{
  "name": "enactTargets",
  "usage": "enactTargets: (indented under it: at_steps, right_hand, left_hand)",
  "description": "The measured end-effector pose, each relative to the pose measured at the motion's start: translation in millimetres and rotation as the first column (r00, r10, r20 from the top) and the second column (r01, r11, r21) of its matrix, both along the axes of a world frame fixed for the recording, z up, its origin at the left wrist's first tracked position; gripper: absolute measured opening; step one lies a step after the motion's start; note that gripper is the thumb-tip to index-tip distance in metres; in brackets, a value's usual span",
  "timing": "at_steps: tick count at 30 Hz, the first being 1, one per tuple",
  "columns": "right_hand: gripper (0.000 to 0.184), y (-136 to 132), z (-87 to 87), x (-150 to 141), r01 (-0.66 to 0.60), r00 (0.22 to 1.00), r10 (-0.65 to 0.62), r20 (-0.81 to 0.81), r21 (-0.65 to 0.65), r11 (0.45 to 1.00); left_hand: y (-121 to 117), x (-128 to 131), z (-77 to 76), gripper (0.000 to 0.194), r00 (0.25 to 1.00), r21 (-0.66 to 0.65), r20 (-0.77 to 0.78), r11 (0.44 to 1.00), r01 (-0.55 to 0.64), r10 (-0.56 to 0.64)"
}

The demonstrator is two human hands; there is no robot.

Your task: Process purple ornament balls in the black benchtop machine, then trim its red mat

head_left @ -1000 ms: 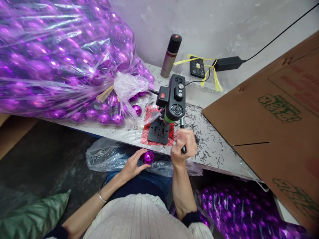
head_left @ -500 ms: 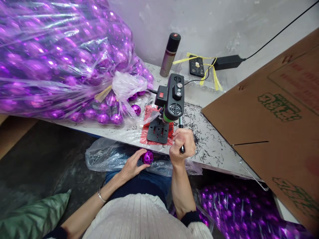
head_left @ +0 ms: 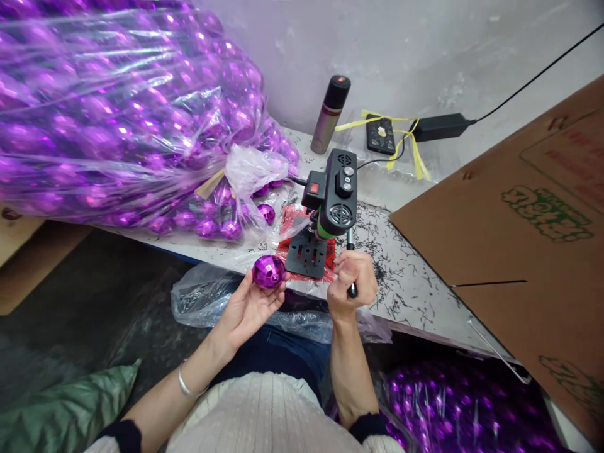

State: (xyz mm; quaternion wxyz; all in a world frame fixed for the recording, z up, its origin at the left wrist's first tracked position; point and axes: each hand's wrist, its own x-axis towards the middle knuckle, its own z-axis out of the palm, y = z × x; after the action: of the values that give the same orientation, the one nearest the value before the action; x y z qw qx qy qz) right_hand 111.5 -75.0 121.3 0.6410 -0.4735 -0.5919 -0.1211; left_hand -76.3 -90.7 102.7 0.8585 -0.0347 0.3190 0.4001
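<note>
A shiny purple faceted ball (head_left: 268, 271) rests in the fingers of my left hand (head_left: 252, 308), palm turned up, just left of the small black bench drill press (head_left: 340, 195). My right hand (head_left: 352, 282) is wrapped round the black-gripped lever (head_left: 350, 242) on the press's right side. The press's slotted black base plate (head_left: 306, 257) lies on a red plastic sheet (head_left: 329, 255), with nothing on the plate. Whatever tip sits under the press head is hidden from above.
A big clear bag of purple balls (head_left: 117, 119) covers the table's left. Behind the press stand a dark bottle (head_left: 331, 113), a phone (head_left: 380, 134) and a power adapter (head_left: 438, 127). Black shavings (head_left: 391, 258) litter the table (head_left: 425, 296). A cardboard box (head_left: 509, 233) rises at right.
My left hand has lifted the ball up and left from near my lap to beside the base plate, turning palm up. My right hand stays on the lever. The view has shifted slightly.
</note>
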Motion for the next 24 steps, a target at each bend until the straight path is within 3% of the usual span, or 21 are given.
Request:
enactTargets:
  at_steps: [4,12,24]
  right_hand:
    - [0.025,0,-0.2,1,-0.014,1.0,0.014,0.008,0.004,1.0]
    - [0.024,-1,-1.3,2,-0.023,0.999,0.023,0.024,-0.003,1.0]
    - [0.024,-2,-3.0,3,-0.034,0.998,0.034,0.046,-0.021,0.999]
  left_hand:
    - [5,7,5.4,0.05,0.996,-0.077,0.089,0.997,-0.013,0.02]
    - [0,3,-25.0,0.056,0.995,0.142,-0.073,0.987,0.074,-0.064]
    - [-3,4,-31.3,0.058,0.995,0.16,-0.08,0.985,0.072,-0.06]
